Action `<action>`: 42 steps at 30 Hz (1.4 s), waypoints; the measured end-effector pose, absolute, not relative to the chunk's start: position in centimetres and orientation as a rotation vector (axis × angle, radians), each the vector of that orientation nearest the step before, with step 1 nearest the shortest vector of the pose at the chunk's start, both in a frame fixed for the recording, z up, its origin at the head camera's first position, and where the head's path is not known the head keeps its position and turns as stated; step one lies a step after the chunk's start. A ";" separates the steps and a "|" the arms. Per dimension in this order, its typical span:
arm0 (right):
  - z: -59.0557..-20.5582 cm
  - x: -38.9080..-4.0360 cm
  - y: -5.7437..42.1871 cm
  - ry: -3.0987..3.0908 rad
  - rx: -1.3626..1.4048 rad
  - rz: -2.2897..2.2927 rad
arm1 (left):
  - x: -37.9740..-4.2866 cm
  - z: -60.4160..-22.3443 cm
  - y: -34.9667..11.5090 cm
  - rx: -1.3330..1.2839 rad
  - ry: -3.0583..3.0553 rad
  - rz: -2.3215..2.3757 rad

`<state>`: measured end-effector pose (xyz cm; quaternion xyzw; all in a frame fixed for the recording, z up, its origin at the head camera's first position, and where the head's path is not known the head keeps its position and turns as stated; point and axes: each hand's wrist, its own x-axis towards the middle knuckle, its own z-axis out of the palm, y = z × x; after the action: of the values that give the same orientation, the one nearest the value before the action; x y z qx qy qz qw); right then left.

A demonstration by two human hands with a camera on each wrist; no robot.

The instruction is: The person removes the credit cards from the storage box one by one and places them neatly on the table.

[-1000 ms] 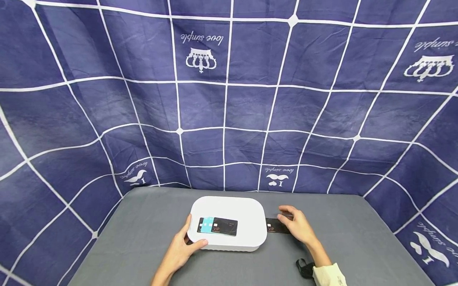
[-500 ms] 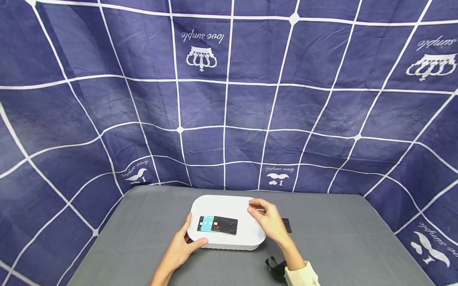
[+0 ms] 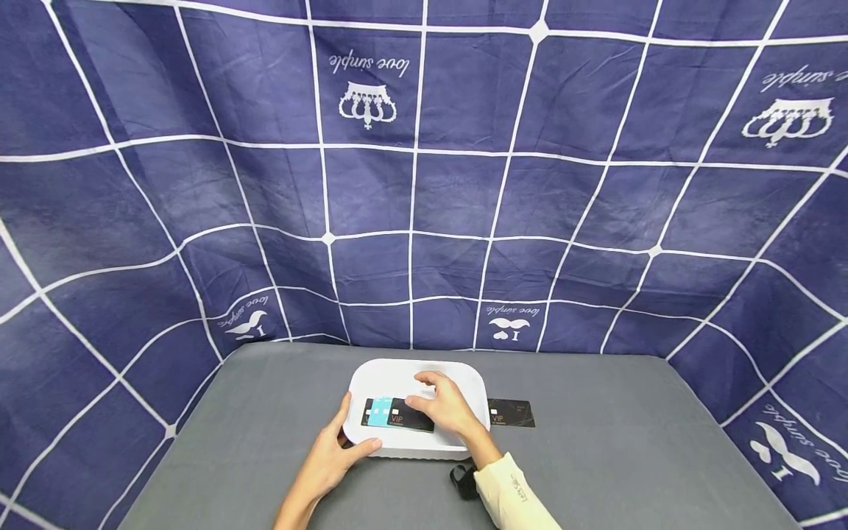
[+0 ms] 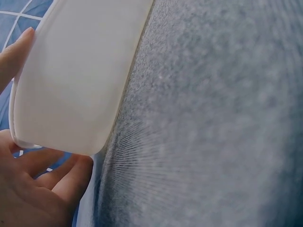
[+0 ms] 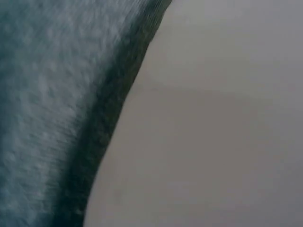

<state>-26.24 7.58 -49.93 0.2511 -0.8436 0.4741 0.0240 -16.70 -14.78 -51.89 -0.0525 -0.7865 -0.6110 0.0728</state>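
A white box (image 3: 380, 375) with rounded corners rests on the grey table. My left hand (image 3: 329, 450) holds its left end, thumb along the front edge; the left wrist view shows the fingers (image 4: 73, 184) around the box's end wall (image 4: 80, 85). Overlapping on the white surface lie black cards and a light-blue card (image 3: 380, 414); the top black card (image 3: 400, 418) is marked VIP. Above that card's right part is my right hand (image 3: 445, 405), fingers bent and parted, thumb tip overlapping the card in the head view. The right wrist view shows only white box and grey cloth.
Just right of the box, another black VIP card (image 3: 513, 414) lies on the grey cloth (image 3: 596, 456), close to the box's side. A black strap (image 3: 465, 482) hangs at my right wrist. Blue curtain (image 3: 464, 221) with white lines stands behind the table.
My right hand has moved left from the loose card, across the box's right side, to above the overlapping cards. The loose card shows again. My left hand keeps its hold.
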 end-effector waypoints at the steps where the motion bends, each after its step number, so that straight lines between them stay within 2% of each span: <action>1: -50.2 -26.4 7.4 -2.633 0.791 1.408 | -16.7 -51.9 -14.8 -0.151 -2.362 -1.843; 10: -50.8 -26.7 7.1 -2.816 0.990 1.164 | -16.6 -51.7 -14.8 -0.145 -2.387 -1.820; 28: -51.2 -26.2 6.9 -2.909 1.032 0.768 | -16.8 -52.2 -15.0 -0.105 -2.383 -1.852; 42: -50.8 -26.0 7.0 -2.912 1.029 0.731 | -16.9 -51.9 -14.9 -0.084 -2.417 -1.840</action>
<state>-25.97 6.96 -50.82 0.3241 -0.9174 0.2304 -0.0159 -16.92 -14.93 -51.95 -0.0275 -0.7944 -0.6046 0.0512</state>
